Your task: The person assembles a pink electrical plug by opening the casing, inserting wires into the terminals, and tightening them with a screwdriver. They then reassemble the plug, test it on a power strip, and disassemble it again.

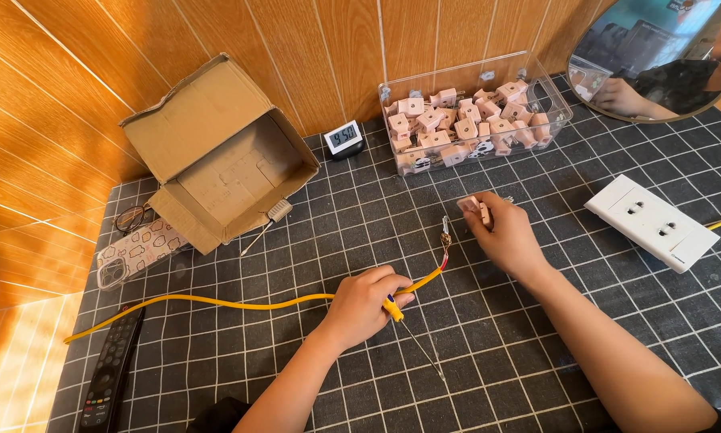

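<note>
Fist point(366, 301) around cable point(240, 303), screwdriver point(412, 337)

Left hand point(366, 303) is curling into a closed fist, forearm reaching toward one o'clock. Right hand point(504, 234) is pinching with its fingertips, forearm stretching toward ten o'clock.

cable point(240, 302) yellow | tablecloth point(537, 337) dark, white grid | plugs point(464, 128) pink
</note>
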